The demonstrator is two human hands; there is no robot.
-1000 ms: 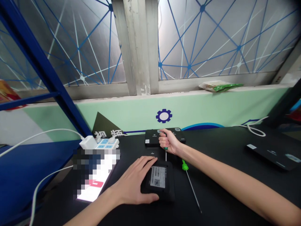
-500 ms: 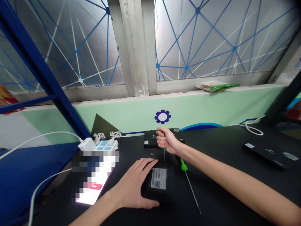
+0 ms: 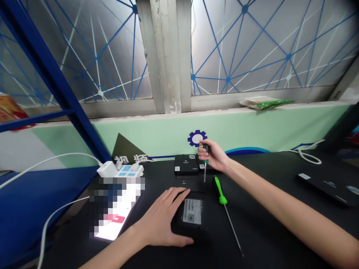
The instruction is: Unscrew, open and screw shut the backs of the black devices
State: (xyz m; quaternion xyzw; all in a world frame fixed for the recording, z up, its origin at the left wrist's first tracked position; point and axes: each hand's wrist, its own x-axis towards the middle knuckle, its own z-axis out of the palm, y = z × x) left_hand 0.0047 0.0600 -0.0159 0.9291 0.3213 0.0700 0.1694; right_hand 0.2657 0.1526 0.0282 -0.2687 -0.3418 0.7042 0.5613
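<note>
A flat black box (image 3: 177,223) with a white printed label (image 3: 192,211) lies label-up on the dark table. My left hand (image 3: 161,218) grips it from the left, thumb at the near edge and fingers at the far edge. Closed around the dark green handle of a screwdriver (image 3: 205,172), my right hand (image 3: 214,155) is raised beyond the box. The shaft points down, its tip apart from the box. A second screwdriver (image 3: 220,194), with a bright green and black handle, lies to the right of the box. Small screws (image 3: 184,182) rest just behind the box.
Black boxes (image 3: 186,164) stand by the wall, partly behind my right hand. Another black device (image 3: 327,186) lies at far right. At left are a power strip (image 3: 130,171) with white plugs and a lit screen (image 3: 120,213). A white cable (image 3: 308,155) lies at the back right.
My right hand has lifted the screwdriver up and away from the box's far edge. The left hand keeps its grip on the box. The view has shifted slightly.
</note>
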